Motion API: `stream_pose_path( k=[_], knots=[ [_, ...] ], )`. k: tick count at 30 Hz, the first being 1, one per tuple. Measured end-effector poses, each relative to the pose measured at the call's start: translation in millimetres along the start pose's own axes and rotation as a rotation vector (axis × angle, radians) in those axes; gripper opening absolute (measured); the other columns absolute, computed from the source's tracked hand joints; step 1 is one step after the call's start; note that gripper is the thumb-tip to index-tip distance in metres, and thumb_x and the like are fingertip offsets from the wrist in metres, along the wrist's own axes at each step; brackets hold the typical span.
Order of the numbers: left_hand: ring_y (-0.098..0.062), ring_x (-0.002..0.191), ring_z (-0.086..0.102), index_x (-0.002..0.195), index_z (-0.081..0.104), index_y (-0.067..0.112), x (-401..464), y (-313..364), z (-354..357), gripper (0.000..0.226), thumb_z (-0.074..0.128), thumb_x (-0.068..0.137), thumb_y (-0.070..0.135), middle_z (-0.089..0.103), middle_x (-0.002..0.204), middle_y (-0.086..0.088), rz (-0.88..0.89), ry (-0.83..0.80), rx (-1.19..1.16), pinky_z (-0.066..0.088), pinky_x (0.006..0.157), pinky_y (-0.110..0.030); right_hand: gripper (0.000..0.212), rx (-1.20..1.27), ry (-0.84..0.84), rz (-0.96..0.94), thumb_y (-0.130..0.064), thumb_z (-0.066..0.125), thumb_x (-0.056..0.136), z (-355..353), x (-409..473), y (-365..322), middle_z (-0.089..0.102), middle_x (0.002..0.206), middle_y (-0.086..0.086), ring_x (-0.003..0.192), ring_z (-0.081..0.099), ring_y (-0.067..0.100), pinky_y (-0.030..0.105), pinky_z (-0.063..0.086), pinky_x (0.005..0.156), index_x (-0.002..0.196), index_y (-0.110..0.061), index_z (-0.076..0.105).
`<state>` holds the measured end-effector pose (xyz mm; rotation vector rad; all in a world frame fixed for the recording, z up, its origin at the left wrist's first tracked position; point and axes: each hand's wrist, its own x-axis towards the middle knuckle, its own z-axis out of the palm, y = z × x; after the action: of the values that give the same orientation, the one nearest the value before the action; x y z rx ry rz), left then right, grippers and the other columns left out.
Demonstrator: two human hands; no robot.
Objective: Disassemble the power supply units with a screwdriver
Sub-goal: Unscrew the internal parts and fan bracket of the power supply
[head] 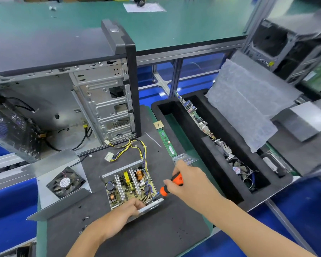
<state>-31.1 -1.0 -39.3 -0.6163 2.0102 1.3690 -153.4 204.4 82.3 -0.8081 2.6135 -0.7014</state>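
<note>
PSU [131, 184] lower centre of frame, on dark mat [156, 229], lid off, board and heatsinks exposed. Left hand [126, 208] grips PSU near edge, fingers curled over metal wall. Right hand [187, 182] wrapped round orange screwdriver [171, 184], tip down at PSU's right corner; tip itself hidden. Lid with fan [65, 182] lies left of PSU. Wire bundle [133, 147] runs from PSU up toward open PC case [72, 108] at left. RAM stick [167, 141] right of case. Black foam tray [208, 145] at right holds boards, fan.
</note>
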Motion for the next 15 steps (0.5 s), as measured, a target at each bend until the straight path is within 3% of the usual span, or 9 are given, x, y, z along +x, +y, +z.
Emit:
stream_pose_path(
  k=[3,5,7,9,11,13,15],
  knots=[
    [-0.019,0.103,0.045,0.080,0.049,0.018,17.6,-1.5,5.6,0.026,0.041,0.056,0.016,0.051,0.103,-0.007,0.001,0.022,-0.038,0.039,0.104,-0.035,0.045,-0.119,-0.013,-0.073,-0.065,0.055,0.086,-0.1,0.4,-8.3,0.054,0.068,-0.006,0.067,0.056,0.021,0.032,0.045,0.060,0.087,-0.023,0.040],
    [-0.015,0.095,0.044,0.075,0.047,0.016,20.2,2.5,6.6,0.025,0.041,0.051,0.012,0.049,0.095,-0.003,-0.030,0.039,-0.087,0.044,0.081,-0.015,0.057,-0.244,0.000,-0.147,-0.077,0.043,0.084,0.6,-1.3,-18.1,0.051,0.066,-0.004,0.067,0.057,0.027,0.035,0.041,0.058,0.089,-0.021,0.035],
    [-0.013,0.085,0.042,0.072,0.046,0.018,23.3,7.6,6.2,0.022,0.039,0.052,0.013,0.046,0.083,0.004,-0.051,-0.020,-0.016,0.035,0.063,-0.008,0.063,-0.378,0.029,-0.240,-0.082,0.031,0.084,0.3,-2.1,-29.1,0.053,0.067,-0.001,0.067,0.060,0.030,0.034,0.035,0.054,0.089,-0.019,0.031],
    [-0.016,0.090,0.043,0.072,0.046,0.020,27.8,10.3,6.2,0.009,0.046,0.066,0.014,0.044,0.080,0.007,-0.057,-0.063,0.045,0.033,0.064,-0.010,0.054,-0.424,0.023,-0.343,-0.072,0.031,0.093,-0.1,0.4,-38.5,0.059,0.071,0.003,0.068,0.063,0.032,0.033,0.033,0.053,0.092,-0.018,0.030],
    [-0.017,0.101,0.040,0.073,0.043,0.021,30.0,7.5,5.6,0.016,0.055,0.074,0.010,0.043,0.084,0.008,-0.044,-0.019,0.050,0.034,0.068,-0.009,0.041,-0.395,-0.015,-0.394,-0.056,0.041,0.098,-2.6,6.2,-46.8,0.058,0.076,0.006,0.072,0.062,0.035,0.035,0.039,0.055,0.101,-0.016,0.034],
    [-0.020,0.104,0.041,0.075,0.044,0.020,24.4,9.6,4.2,0.010,0.052,0.069,0.019,0.045,0.086,0.008,-0.012,0.020,0.011,0.035,0.077,-0.020,0.039,-0.353,-0.073,-0.370,-0.047,0.050,0.096,-8.0,12.0,-54.6,0.060,0.084,0.009,0.078,0.061,0.036,0.039,0.047,0.060,0.110,-0.013,0.036],
    [-0.020,0.102,0.043,0.079,0.049,0.021,9.4,14.3,2.4,0.021,0.045,0.058,0.021,0.049,0.088,0.008,0.003,-0.015,-0.005,0.032,0.084,-0.026,0.040,-0.274,-0.130,-0.312,-0.045,0.059,0.091,-13.9,15.0,-59.3,0.060,0.089,0.009,0.082,0.060,0.035,0.039,0.051,0.065,0.108,-0.014,0.040]
  ],
)
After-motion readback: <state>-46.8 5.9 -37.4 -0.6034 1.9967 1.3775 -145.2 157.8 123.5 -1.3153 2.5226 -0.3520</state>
